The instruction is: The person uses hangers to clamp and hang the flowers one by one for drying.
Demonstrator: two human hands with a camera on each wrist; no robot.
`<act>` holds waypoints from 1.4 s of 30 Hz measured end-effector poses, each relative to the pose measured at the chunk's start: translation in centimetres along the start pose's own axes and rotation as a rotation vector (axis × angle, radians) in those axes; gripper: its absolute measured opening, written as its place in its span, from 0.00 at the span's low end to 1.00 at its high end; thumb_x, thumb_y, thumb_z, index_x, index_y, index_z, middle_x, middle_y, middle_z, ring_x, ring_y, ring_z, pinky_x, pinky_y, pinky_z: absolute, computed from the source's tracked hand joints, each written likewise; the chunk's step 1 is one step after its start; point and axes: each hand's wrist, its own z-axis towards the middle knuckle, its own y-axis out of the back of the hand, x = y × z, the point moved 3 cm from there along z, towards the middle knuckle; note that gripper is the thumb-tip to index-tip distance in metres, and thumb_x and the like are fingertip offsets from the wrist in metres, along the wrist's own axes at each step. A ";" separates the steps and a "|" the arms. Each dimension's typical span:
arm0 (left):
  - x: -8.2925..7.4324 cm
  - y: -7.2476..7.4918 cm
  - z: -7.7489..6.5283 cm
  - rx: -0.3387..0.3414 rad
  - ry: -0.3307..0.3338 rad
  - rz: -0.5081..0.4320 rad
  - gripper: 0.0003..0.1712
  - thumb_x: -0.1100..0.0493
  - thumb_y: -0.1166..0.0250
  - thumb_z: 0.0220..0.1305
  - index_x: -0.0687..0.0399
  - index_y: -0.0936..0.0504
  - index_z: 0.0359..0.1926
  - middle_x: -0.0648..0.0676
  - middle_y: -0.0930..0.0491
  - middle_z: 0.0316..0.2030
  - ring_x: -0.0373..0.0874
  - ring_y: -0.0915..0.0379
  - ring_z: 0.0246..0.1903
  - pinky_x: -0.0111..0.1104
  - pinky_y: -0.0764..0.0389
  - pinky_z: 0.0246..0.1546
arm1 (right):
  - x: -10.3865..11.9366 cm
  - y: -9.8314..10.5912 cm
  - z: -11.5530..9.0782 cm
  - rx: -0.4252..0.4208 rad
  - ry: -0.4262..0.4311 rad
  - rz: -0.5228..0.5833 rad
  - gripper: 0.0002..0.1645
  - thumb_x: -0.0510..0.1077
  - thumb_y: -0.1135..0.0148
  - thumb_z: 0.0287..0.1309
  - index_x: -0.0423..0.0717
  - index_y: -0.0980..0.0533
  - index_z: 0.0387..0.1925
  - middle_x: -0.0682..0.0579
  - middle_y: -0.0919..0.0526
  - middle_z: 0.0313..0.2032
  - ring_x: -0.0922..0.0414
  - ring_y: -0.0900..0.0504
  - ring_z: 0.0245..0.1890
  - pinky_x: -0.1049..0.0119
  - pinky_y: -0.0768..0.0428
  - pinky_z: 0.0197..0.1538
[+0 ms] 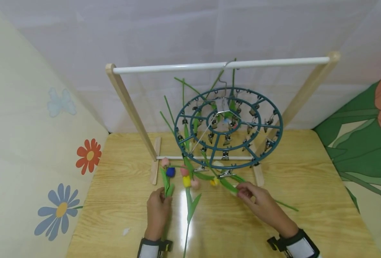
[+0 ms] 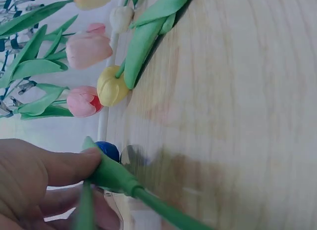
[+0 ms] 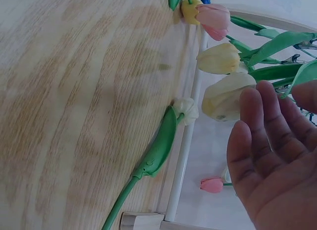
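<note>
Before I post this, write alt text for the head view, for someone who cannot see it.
A person's left hand holds a blue tulip below its bloom at a wooden table; the right hand is beside tulips clipped under a round teal hanger. The hanger hooks over a white rail. A yellow tulip lies on the table.

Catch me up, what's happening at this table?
A person is handling artificial-looking tulips at a round clip hanger hung from a white rail. The left grip pinches a blue tulip by its greenery. The right grip is at a pale tulip under the hanger, fingers relaxed; firm contact is unclear. Several tulips hang head-down there, while a yellow tulip and a white tulip lie on the table.
</note>
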 end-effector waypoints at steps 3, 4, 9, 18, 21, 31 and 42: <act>-0.2 0.4 0.0 -0.046 -0.016 -0.049 0.19 0.73 0.26 0.55 0.68 0.15 0.49 0.55 0.21 0.31 0.42 0.26 0.30 0.28 0.21 0.29 | 0.0 0.0 -0.1 0.002 0.004 -0.008 0.08 0.37 0.38 0.71 0.46 0.21 0.49 0.56 0.13 0.37 0.66 0.17 0.37 0.69 0.16 0.35; -0.3 0.6 0.0 -0.068 -0.028 -0.062 0.19 0.73 0.26 0.55 0.68 0.15 0.49 0.56 0.21 0.31 0.42 0.26 0.30 0.27 0.21 0.28 | -0.1 0.0 -0.1 -0.002 0.006 -0.010 0.08 0.37 0.38 0.70 0.46 0.21 0.49 0.56 0.13 0.37 0.68 0.18 0.37 0.69 0.16 0.35; -0.7 1.7 0.2 -0.195 -0.096 -0.115 0.15 0.77 0.29 0.56 0.67 0.16 0.45 0.56 0.21 0.30 0.39 0.27 0.28 0.24 0.23 0.24 | 0.1 0.1 -0.1 -0.031 0.064 -0.006 0.09 0.34 0.37 0.69 0.44 0.21 0.49 0.56 0.14 0.37 0.68 0.18 0.36 0.69 0.16 0.34; -1.2 2.7 0.5 -0.357 -0.188 -0.194 0.12 0.79 0.35 0.62 0.67 0.22 0.45 0.57 0.25 0.33 0.37 0.31 0.33 0.21 0.26 0.29 | 0.5 0.8 -0.2 -0.142 0.158 -0.048 0.19 0.28 0.36 0.64 0.41 0.24 0.54 0.59 0.16 0.35 0.69 0.19 0.34 0.70 0.16 0.32; -1.4 2.8 0.4 -0.374 -0.191 -0.236 0.12 0.79 0.37 0.64 0.67 0.24 0.46 0.58 0.27 0.35 0.36 0.33 0.35 0.21 0.28 0.32 | 0.7 1.0 -0.3 -0.201 0.169 -0.033 0.20 0.25 0.36 0.61 0.38 0.24 0.53 0.59 0.15 0.35 0.69 0.19 0.34 0.71 0.16 0.33; -2.5 3.2 -0.1 -0.492 -0.321 -0.457 0.13 0.86 0.39 0.57 0.74 0.27 0.41 0.62 0.30 0.39 0.37 0.33 0.37 0.17 0.27 0.36 | 1.9 1.6 -0.6 -0.338 0.237 0.033 0.21 0.19 0.38 0.56 0.34 0.23 0.50 0.55 0.16 0.32 0.68 0.19 0.32 0.81 0.20 0.37; -5.0 2.6 -1.2 -0.452 -0.774 -0.331 0.14 0.84 0.38 0.45 0.69 0.25 0.32 0.64 0.30 0.34 0.47 0.32 0.35 0.21 0.22 0.36 | 2.4 1.4 -1.1 -0.247 0.309 0.089 0.22 0.20 0.36 0.52 0.46 0.23 0.41 0.57 0.16 0.31 0.68 0.19 0.34 0.76 0.18 0.38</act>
